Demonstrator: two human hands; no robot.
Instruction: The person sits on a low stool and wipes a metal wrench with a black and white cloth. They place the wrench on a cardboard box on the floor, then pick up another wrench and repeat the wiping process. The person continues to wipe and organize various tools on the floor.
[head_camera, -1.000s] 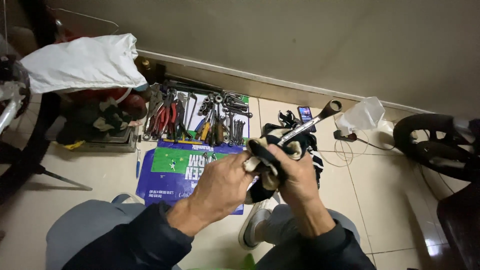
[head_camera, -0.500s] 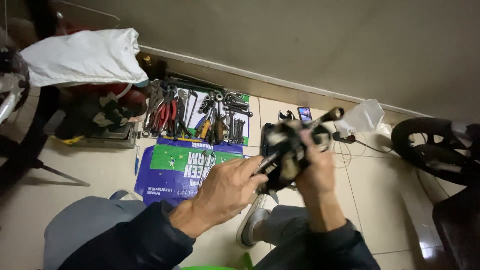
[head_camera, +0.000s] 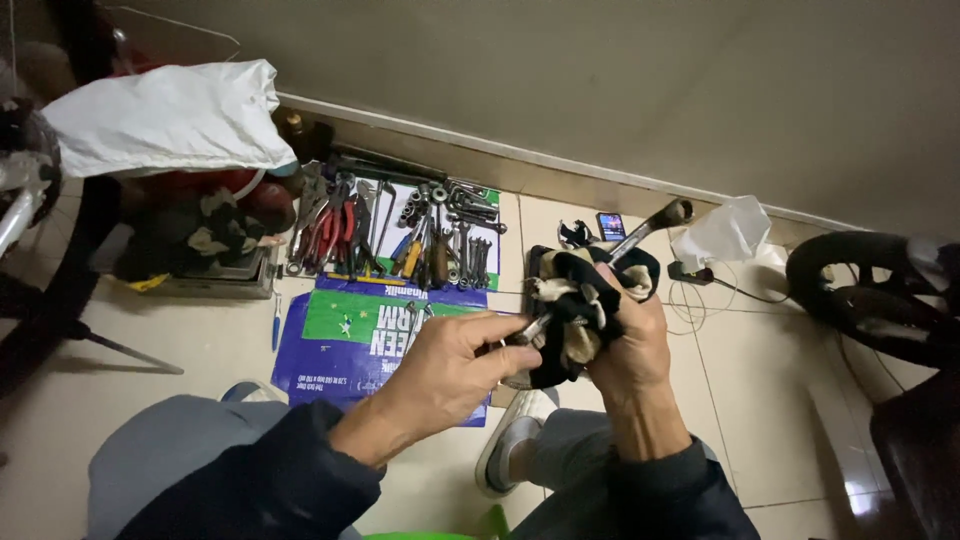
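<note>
- A white cloth (head_camera: 170, 115) lies over stuff at the far left.
- A black wheel (head_camera: 865, 295) sits on the floor at the right.
- A blue and green bag (head_camera: 350, 335) lies flat on the floor, with many tools (head_camera: 400, 230) in a row above it.
- The right hand (head_camera: 625, 335) is closed around a black rag (head_camera: 580, 310) wrapped on a long metal wrench (head_camera: 645, 230).
- The left hand (head_camera: 445, 370) pinches the wrench's near end, over the knees.

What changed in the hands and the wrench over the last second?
The left hand moved from the rag to pinch the lower end of the wrench. The right hand shifted slightly right, keeping the dark rag wrapped around the shaft. The wrench stays angled up to the right; the tools on the floor and the blue-green sheet are unmoved.
</note>
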